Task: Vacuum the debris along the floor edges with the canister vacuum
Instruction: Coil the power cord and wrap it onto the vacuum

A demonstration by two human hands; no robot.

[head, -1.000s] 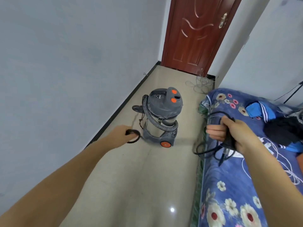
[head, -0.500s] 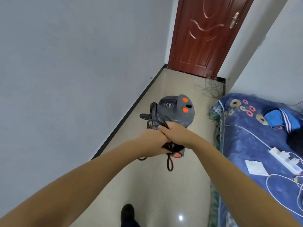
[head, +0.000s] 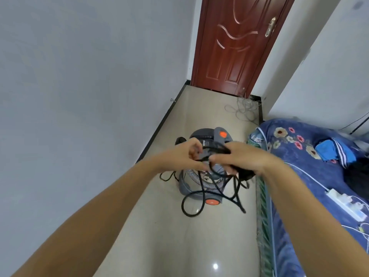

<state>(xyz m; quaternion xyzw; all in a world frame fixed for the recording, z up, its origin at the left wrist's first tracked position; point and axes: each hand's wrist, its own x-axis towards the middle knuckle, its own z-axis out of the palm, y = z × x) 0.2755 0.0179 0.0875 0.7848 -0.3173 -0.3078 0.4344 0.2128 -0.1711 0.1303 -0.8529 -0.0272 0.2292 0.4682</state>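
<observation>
**Cord in hand, vacuuming not yet begun**

The person is standing in a narrow strip of glossy beige floor (head: 159,226) and holding both hands out over the canister vacuum (head: 201,182), which is sitting between the grey wall and the bed (head: 299,176), well short of the brown door (head: 233,47). The left hand (head: 179,154) is pinching a strand of the black power cord (head: 201,192) between thumb and fingertips, while the right hand (head: 243,156) is curling closed around a bundle of the same cord. Loose loops are hanging below the hands, in front of the vacuum's body.

Judging by this, the job is only at the setting-up stage: the cord is being sorted out, the ribbed hose (head: 191,174) is lying wrapped around the drum, and no nozzle is touching the floor. The edge along the black skirting (head: 159,124) is waiting untouched; debris there is too small to make out.

The vacuum is a squat round drum with a dark grey plastic lid, orange buttons and an orange wheel hub. The cord is looking thin, rubbery and springy. The bed cover is a soft blue floral fabric
</observation>
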